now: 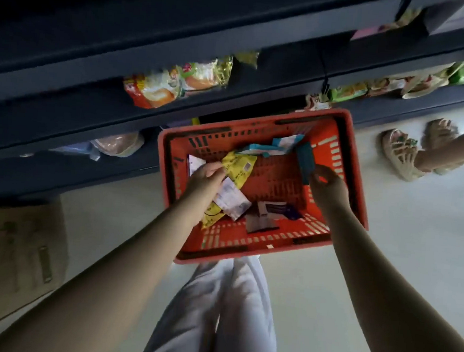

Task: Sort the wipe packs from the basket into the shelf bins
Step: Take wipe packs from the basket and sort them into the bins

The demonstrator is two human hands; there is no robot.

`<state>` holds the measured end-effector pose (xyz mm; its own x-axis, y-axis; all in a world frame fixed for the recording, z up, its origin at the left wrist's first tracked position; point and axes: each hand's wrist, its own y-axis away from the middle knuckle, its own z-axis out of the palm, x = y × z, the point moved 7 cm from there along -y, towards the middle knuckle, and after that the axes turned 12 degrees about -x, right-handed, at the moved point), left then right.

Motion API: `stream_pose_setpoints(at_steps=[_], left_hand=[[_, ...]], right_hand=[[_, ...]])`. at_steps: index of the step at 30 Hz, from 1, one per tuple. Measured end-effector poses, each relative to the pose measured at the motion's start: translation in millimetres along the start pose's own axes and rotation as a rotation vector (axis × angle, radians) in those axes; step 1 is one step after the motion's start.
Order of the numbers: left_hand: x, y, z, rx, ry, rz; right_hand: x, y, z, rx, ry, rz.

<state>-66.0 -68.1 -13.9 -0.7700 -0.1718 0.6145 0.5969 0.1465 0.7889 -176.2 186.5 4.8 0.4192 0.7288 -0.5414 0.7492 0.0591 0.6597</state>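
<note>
Right hand (327, 188) pinching teal pack (304, 159), long axis toward shelf (50, 133)

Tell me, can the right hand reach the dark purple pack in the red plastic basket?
Probably yes: the dark purple pack lies uncovered near the right hand, though that hand holds a flat teal pack.

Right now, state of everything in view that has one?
Red plastic basket: on floor, several packs inside.
Left hand: pinches yellow wipe pack.
Right hand: grips teal wipe pack, held on edge.
White-and-teal pack: lying loose in basket.
Dark shelf: holds food packets.
</note>
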Motion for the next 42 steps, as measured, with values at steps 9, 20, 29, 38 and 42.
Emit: stream_pose_setpoints(at_steps=[9,20,29,38,42], left_hand=[[2.7,-119.8,42.4,-0.055,-0.042,0.007],[-16.2,-137.5,43.6,-0.003,-0.119,0.018],[-41.2,-159.1,39.3,0.167,-0.205,0.053],[-54.5,-161.6,23.2,0.083,-0.178,0.033],[-60.1,-151.2,14.7,0.057,-0.166,-0.018]], right_hand=[[48.5,-88.4,25.0,-0.002,-0.004,0.01],[76.7,-95.7,33.4,-0.123,-0.168,0.127],[88.3,-112.7,63.8,-0.192,-0.113,0.186],[86.4,-118.8,89.9,-0.297,-0.038,0.244],[88.0,-121.5,101.0,-0.203,-0.296,0.279]])
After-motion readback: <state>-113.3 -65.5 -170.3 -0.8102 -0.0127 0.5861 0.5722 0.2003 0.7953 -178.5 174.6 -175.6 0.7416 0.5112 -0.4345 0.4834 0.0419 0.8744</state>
